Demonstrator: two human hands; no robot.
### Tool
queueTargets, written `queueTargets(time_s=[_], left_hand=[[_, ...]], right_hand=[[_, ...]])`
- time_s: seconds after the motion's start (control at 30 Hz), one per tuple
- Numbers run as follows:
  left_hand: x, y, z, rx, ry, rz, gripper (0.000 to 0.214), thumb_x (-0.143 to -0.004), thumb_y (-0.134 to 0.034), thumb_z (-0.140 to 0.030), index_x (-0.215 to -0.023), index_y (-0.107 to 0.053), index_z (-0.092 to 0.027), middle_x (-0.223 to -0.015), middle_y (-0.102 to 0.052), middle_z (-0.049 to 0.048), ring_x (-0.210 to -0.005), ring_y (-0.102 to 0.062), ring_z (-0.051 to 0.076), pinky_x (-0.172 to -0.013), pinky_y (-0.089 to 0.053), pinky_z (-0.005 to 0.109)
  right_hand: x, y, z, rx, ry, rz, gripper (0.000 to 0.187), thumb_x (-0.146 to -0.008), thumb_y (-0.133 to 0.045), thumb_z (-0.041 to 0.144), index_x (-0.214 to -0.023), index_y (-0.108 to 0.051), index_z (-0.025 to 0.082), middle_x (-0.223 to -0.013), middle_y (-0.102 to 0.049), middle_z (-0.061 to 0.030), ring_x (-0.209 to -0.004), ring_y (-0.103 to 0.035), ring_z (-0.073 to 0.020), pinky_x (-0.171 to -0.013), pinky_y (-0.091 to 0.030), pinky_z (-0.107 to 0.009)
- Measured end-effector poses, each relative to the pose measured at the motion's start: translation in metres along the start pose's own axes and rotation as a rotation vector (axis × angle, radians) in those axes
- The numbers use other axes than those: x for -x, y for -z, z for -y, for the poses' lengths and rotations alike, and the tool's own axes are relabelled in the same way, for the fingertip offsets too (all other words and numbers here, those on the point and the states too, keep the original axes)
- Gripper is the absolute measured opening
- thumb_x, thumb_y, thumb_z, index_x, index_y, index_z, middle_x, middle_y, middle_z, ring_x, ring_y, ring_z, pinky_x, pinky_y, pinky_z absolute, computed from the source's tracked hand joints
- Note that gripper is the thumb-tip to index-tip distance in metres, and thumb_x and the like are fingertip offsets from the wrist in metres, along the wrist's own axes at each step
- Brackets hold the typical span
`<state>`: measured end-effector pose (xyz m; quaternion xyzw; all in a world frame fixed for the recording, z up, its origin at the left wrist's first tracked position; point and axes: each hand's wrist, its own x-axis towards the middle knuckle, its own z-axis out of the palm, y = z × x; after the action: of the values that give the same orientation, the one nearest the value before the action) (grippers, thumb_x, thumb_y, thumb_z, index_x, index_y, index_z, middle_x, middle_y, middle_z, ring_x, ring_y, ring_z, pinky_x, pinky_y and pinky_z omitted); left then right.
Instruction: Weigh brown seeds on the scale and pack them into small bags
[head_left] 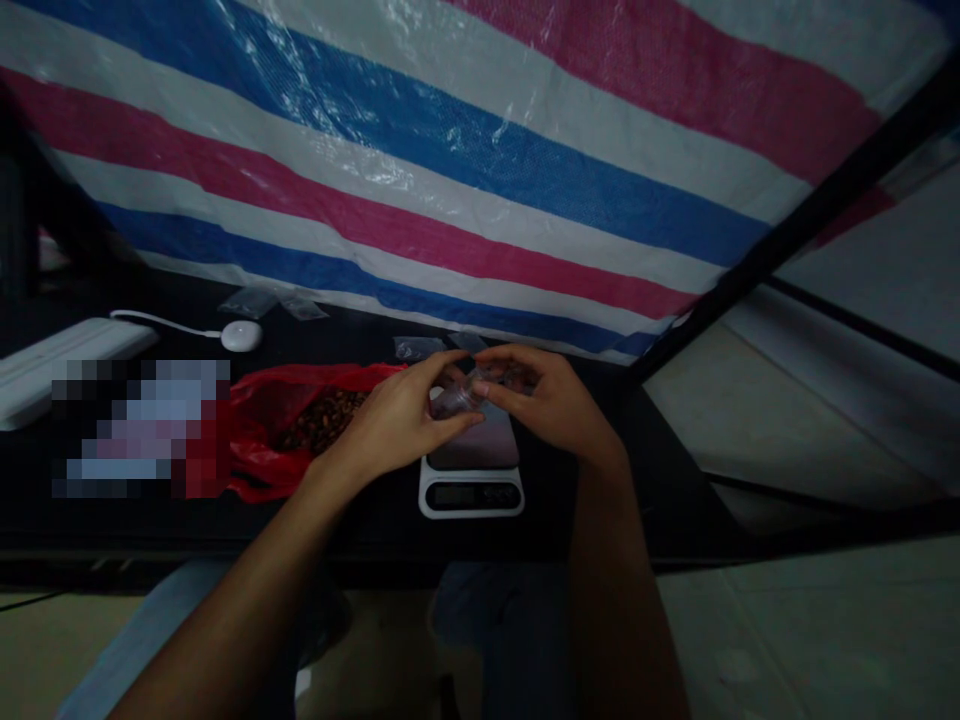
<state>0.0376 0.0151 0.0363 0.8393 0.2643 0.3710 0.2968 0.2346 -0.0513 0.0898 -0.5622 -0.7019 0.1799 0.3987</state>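
So, left to right across the black worktop [382, 510]: far left of the fingers, a long white case [75, 365], no lettering I can make out. Just right of it, nearer the person, a flat printed item [150, 430], pixelated, unreadable. Behind that, a round white puck [241, 336] on a white cable, with clear sachets [251, 300] beyond.

Left of the left fingers: red plastic bag [259, 475], mouth open, brown pieces [319, 418] inside, nuts or beans, too dark to say. Left forearm and wrist cover part of it.

Key relation: clear plastic piece [457, 397], looks like a small bag, sits between both hands, so neither is nearer. Runs roughly side to side; crumpled, so exact axis unclear. Left hand [401, 412] curls round its left part, thumb apart from forefinger, plastic between. Right hand [562, 400] pinches its right part, thumb to forefinger.

Directly under the fingers: white kitchen scale [472, 508], panel facing the person. Display looks blank; button marks too small to read, no brand visible. Just beyond the fingers, more loose clear plastic [418, 347], then the striped sheet [450, 220].
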Motion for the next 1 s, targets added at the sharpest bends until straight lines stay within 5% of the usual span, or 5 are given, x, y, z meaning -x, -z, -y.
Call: queueTargets(time_s=[0.4, 0.8, 1.0], left_hand=[[0.001, 0.006, -0.003, 0.103, -0.008, -0.012, 0.068, -0.085, -0.077, -0.039, -0.145, -0.053, -0.020, -0.124, -0.072, 0.0093, -0.111, -0.070, 0.026, -0.098, -0.056, 0.040], [0.002, 0.018, 0.004, 0.091, -0.017, 0.011, 0.064, -0.091, -0.069, -0.042, -0.148, -0.051, -0.021, -0.139, -0.066, 0.0116, -0.123, -0.066, 0.028, -0.107, -0.052, 0.044], [0.002, 0.024, 0.008, 0.056, -0.003, -0.004, 0.066, -0.089, -0.071, -0.043, -0.148, -0.051, -0.020, -0.131, -0.069, 0.0111, -0.117, -0.069, 0.027, -0.106, -0.053, 0.044]], right_hand=[[0.006, 0.010, 0.000, -0.132, 0.001, -0.010, 0.034, -0.082, -0.080, 0.033, -0.114, -0.075, 0.022, -0.115, -0.074, -0.0073, -0.093, -0.068, -0.0199, -0.080, -0.058, -0.034], [0.012, 0.014, -0.015, -0.229, -0.083, 0.141, 0.060, -0.080, -0.074, 0.017, -0.139, -0.060, 0.022, -0.122, -0.071, -0.0096, -0.106, -0.070, -0.0211, -0.094, -0.058, -0.037], [0.004, -0.009, -0.040, 0.045, -0.145, 0.258, 0.036, -0.077, -0.078, 0.016, -0.112, -0.071, 0.016, -0.114, -0.074, -0.0086, -0.106, -0.069, -0.0224, -0.094, -0.055, -0.039]])
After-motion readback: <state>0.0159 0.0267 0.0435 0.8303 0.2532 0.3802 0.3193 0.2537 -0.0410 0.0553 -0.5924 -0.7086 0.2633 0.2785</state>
